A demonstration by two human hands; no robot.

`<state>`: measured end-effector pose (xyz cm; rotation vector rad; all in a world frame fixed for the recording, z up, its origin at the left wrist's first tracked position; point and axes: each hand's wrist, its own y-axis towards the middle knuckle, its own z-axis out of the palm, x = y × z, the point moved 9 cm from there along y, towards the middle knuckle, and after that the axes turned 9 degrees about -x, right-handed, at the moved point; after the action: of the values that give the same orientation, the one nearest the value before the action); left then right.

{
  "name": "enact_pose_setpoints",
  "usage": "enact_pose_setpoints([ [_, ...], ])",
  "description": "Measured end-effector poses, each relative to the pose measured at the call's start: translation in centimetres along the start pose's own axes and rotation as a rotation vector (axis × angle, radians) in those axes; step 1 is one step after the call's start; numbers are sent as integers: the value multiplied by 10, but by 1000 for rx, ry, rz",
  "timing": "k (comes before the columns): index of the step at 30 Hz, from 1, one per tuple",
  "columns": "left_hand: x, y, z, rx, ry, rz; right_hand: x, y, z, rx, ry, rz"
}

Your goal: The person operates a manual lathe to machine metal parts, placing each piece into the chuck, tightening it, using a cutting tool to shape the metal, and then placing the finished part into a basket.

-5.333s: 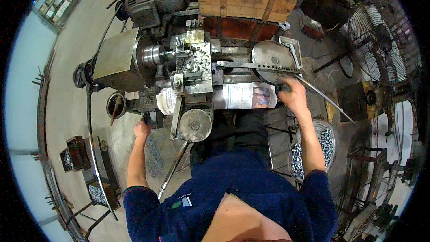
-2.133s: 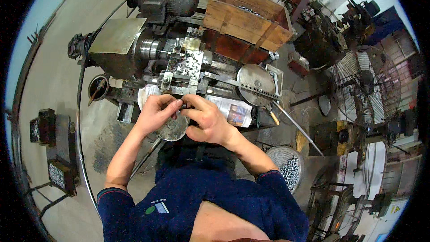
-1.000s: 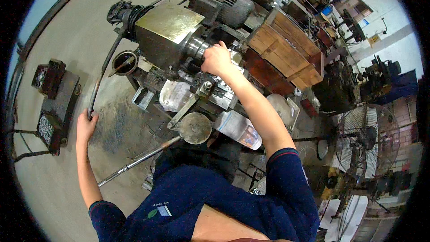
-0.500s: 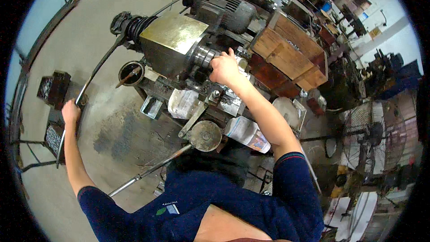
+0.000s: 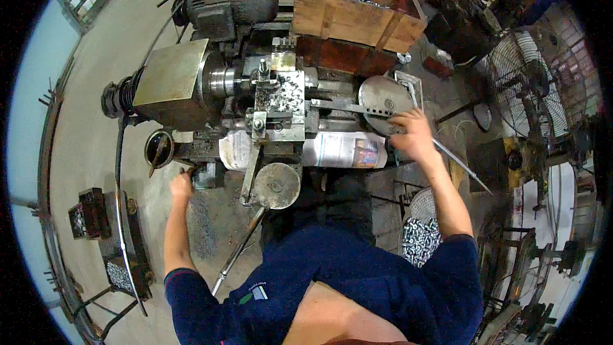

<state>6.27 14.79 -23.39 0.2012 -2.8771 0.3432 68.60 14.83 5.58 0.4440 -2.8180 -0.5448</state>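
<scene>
My left hand (image 5: 181, 183) is closed beside a small metal tray (image 5: 205, 177) under the left end of the machine bed. A small dark thing shows at its fingertips, too small to name. My right hand (image 5: 414, 135) is at the near edge of a round metal disc (image 5: 385, 94) on the right, its thumb and fingers apart. A flat bar with holes (image 5: 348, 107) runs from the disc to the lathe's tool slide (image 5: 281, 105), which is strewn with metal chips. Left of the slide is the shiny spindle (image 5: 221, 82), by the boxy headstock (image 5: 171, 80).
A motor (image 5: 233, 6) and a wooden crate of metal parts (image 5: 357, 16) stand behind the lathe. A long curved lever (image 5: 120, 217) hangs at left. Nearer me are a round disc on an arm (image 5: 277, 186) and a basket of small metal parts (image 5: 420, 241). A fan (image 5: 527, 83) stands right.
My left hand has let go of the long lever and moved right to the tray. My right hand has left the spindle for the right-hand disc. The view has shifted right.
</scene>
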Motion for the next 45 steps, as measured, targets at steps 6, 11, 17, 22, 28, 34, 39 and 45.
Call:
enact_pose_setpoints([
  [6, 4, -10, -22, -251, -173, 20, -174, -122, -15, 111, -272, 611],
  [11, 0, -62, -58, -103, -545, 24, -295, -248, -13, 226, -684, 889],
  [17, -85, -185, -140, 246, -1025, 185, -221, -272, -2, 311, -514, 950],
  [22, -156, -222, -154, 281, -803, 255, -126, -324, 27, 208, -284, 793],
  [28, -162, -212, -137, 182, -879, 242, -62, -327, 46, 5, 151, 990],
  [34, -161, -210, -141, 174, -847, 215, -57, -324, 50, 229, 184, 1040],
  [39, -161, -212, -145, 204, -766, 234, -110, -329, 52, 430, -248, 905],
  [45, -167, -215, -150, 310, -809, 337, -234, -288, -8, 448, -505, 1105],
])
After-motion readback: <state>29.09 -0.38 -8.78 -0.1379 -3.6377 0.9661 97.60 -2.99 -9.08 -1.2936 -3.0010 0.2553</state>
